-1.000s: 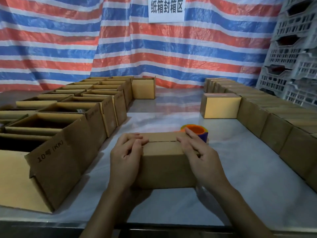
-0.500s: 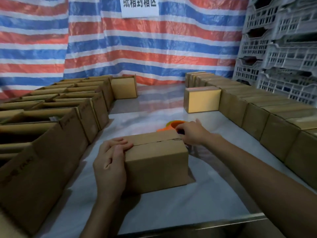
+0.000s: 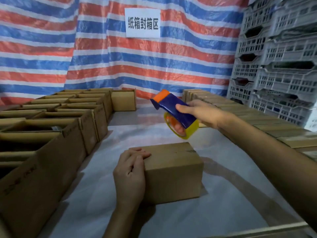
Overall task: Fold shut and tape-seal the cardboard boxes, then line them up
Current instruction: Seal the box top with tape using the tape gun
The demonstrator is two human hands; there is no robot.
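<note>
**Tape dispenser held in the air beyond a folded box**

Nearest the camera, the left hand [image 3: 128, 176] lies against the left end of the folded box [image 3: 171, 170]. Its fingers [image 3: 140, 154] bend over the top left edge and hold the box down on the pale table [image 3: 171, 220]. The flaps under those fingertips are shut, and the box stands flat, apart from the other cartons.

Beyond the box and higher, the right hand [image 3: 202, 114] grips the tape dispenser [image 3: 173, 110] in the air. Its fingers [image 3: 181, 107] wrap over the blue body, and more fingertips show through the yellow tape roll [image 3: 188, 133] from inside. The orange end of the dispenser points away from the knuckles, toward the far left. The roll hangs above the far right corner of the box without touching it.

Left of the left hand's fingers, open boxes [image 3: 51, 134] stand in rows running away from the camera, flaps up. Right of the right hand, behind its wrist, a row of closed boxes [image 3: 257, 121] runs along the table edge.

Farther back, past both hands, a red, white and blue striped tarp [image 3: 154, 66] hangs as a backdrop with a white sign [image 3: 143, 23] printed in Chinese characters. Grey plastic crates [image 3: 277, 66] are stacked at the far right.
</note>
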